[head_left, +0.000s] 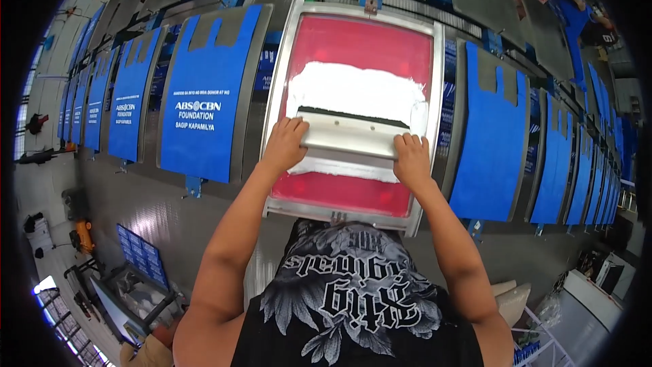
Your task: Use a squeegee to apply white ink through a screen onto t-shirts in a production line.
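Gripping squeegee [354,134] with left hand [285,144] and right hand [411,160], fingers wrapped over it, mid-screen [360,47]; white ink [356,88] ahead, about half apparently left.

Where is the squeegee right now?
In the head view, the squeegee sits mid-frame on the red screen, just below the white ink, held at its ends by the left hand and right hand.

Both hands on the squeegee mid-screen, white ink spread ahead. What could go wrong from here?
1. The left hand and right hand grip the squeegee at its ends; uneven pressure could streak the print.
2. White ink reaches near the screen frame; it may spill over the right edge.
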### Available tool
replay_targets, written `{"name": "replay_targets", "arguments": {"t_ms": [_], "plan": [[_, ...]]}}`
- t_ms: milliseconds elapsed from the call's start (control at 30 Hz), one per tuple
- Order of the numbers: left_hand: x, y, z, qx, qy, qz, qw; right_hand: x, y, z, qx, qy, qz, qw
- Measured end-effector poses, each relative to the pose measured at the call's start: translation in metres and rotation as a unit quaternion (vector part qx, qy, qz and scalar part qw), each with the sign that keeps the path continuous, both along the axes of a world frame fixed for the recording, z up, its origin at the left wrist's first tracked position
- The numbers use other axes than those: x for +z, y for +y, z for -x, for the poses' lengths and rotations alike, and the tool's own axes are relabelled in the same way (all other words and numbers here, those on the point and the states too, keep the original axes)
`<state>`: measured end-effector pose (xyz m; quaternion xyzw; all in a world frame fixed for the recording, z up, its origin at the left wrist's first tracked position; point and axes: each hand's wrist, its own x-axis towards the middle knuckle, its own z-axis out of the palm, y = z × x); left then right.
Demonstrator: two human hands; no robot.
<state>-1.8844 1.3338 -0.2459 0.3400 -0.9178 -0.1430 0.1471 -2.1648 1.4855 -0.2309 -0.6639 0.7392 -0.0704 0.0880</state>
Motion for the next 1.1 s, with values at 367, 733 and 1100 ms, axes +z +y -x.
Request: {"name": "replay_targets", "arguments": {"t_ms": [367,733,1100], "plan": [[0.003,0.046,-0.033,-0.004,0.003,-0.033,0.999,0.009,0.053,-0.014,0.016,-0.067,0.095,0.993],[0.047,-0.009,-0.006,0.037,-0.13,-0.159,0.978,0.049,-0.008,0.012,-0.001,0.0,-0.142,0.99],[0.033,-0.085,0.06,0.036,-0.051,-0.093,0.994,0.021,-0.081,0.064,-0.005,0.031,-0.008,0.999]]}}
